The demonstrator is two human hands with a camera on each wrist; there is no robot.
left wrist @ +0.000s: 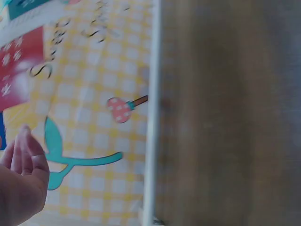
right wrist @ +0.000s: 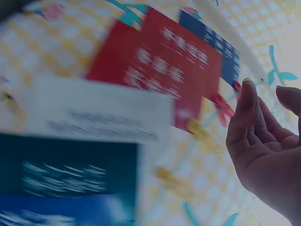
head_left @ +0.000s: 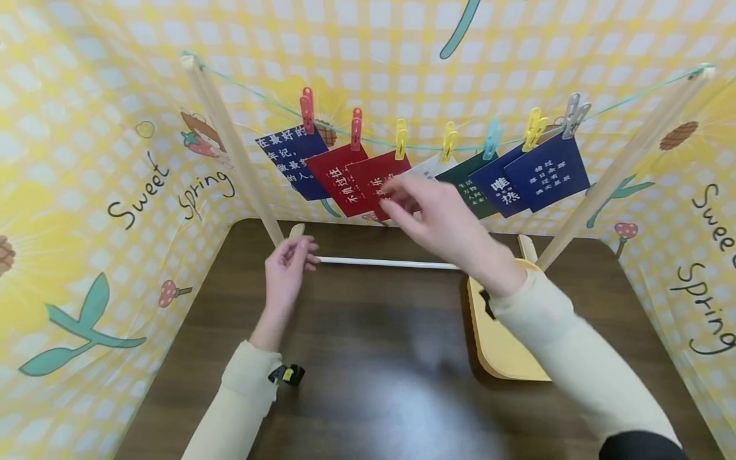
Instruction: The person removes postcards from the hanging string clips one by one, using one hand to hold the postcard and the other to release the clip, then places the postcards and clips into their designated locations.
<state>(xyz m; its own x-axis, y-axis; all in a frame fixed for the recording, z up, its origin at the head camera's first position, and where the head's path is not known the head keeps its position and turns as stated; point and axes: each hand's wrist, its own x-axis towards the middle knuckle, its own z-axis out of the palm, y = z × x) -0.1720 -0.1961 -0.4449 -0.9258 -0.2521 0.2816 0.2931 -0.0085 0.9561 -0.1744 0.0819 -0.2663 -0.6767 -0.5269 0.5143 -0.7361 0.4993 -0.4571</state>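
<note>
Several cards hang from a thin green cord (head_left: 627, 102), held by small clothespins. From the left come a blue card (head_left: 290, 160), two red cards, one of them the outer red card (head_left: 339, 182), a white card (head_left: 428, 167), a green card (head_left: 468, 185) and two more blue cards, the outermost blue card (head_left: 549, 169) under a grey clothespin (head_left: 574, 116). My right hand (head_left: 445, 211) is raised before the middle cards, covering part of the white one; its thumb and fingers are bent, apart and without anything between them. Lower left, my left hand (head_left: 287, 271) hovers empty, fingers loosely curled.
Two wooden posts, the left post (head_left: 230, 147) and the right post (head_left: 627, 166), carry the cord. A white rod (head_left: 391, 262) runs low between them. On the brown table (head_left: 368, 358), a yellow tray (head_left: 506, 345) lies partly under my right forearm. Checked cloth (head_left: 391, 57) surrounds the table.
</note>
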